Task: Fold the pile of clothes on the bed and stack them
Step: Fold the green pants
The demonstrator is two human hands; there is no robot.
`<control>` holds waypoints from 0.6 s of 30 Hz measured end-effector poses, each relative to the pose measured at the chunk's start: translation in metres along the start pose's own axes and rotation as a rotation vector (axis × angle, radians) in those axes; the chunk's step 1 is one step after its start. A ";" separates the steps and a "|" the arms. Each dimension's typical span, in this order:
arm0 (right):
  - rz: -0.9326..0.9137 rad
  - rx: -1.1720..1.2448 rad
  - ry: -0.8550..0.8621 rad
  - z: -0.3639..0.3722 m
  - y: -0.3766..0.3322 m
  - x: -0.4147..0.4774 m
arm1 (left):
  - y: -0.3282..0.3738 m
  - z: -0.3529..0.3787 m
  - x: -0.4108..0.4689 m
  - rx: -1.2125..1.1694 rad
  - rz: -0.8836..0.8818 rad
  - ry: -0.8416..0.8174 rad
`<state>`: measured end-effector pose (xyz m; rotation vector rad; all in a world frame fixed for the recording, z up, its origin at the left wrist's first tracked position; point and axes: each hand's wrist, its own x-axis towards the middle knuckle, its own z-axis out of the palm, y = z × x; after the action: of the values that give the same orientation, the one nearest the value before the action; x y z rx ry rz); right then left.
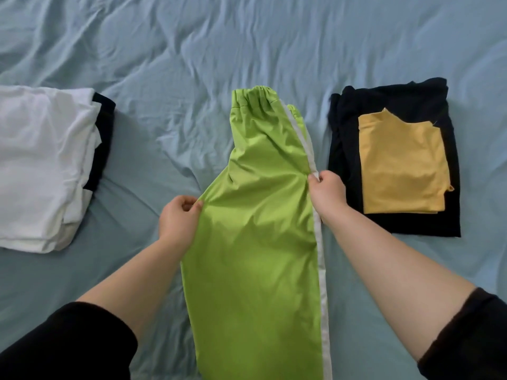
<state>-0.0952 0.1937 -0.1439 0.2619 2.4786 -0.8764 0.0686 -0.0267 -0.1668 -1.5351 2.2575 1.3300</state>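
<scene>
1. at the far left a folded white stack (pixel 41 165) lies on the wrinkled light blue sheet (pixel 247 37). a black garment (pixel 103 138) shows along its right edge, under the white layers.
2. at the bottom left a black sleeve (pixel 68 346) is pushed up, and the forearm is bare.
3. the left hand (pixel 178 218) pinches the left edge of the green trousers (pixel 255 242) where the cloth juts out to a point, with thumb and fingers curled onto the fabric.
4. the green trousers lie in the middle of the bed, between the two stacks and touching neither. they seem to be folded lengthwise, one leg on the other. the gathered elastic waistband is at the far end, and the legs run toward the person and out of the bottom of the view.
5. a white stripe (pixel 319 242) runs down the trousers' right edge.
6. the right hand (pixel 327 193) grips that right edge at the stripe, fingers closed on the cloth, a little farther away than the left hand.
7. just right of the trousers, a folded black garment (pixel 411 223) lies flat on the sheet, with a strip of sheet showing between them. a smaller folded yellow garment (pixel 400 165) rests on top of it.
8. at the bottom right, a second black sleeve (pixel 472 338) covers the upper forearm.
</scene>
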 end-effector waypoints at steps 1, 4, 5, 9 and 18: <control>-0.038 -0.007 -0.016 -0.002 -0.002 0.001 | 0.006 0.001 0.002 -0.020 0.020 0.001; -0.262 -0.002 -0.019 -0.003 -0.024 0.006 | 0.038 0.007 0.016 -0.060 0.108 -0.005; -0.334 0.000 -0.022 -0.002 -0.033 0.009 | 0.051 0.010 0.023 -0.045 0.140 -0.023; -0.343 0.071 -0.059 0.011 -0.066 0.023 | 0.102 0.035 0.048 0.081 0.215 -0.154; -0.053 0.329 0.222 -0.005 -0.060 0.034 | 0.132 0.033 0.060 -0.002 0.387 0.067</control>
<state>-0.1469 0.1509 -0.1256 0.4272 2.5397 -1.3448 -0.0774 -0.0313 -0.1390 -1.1968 2.6967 1.3811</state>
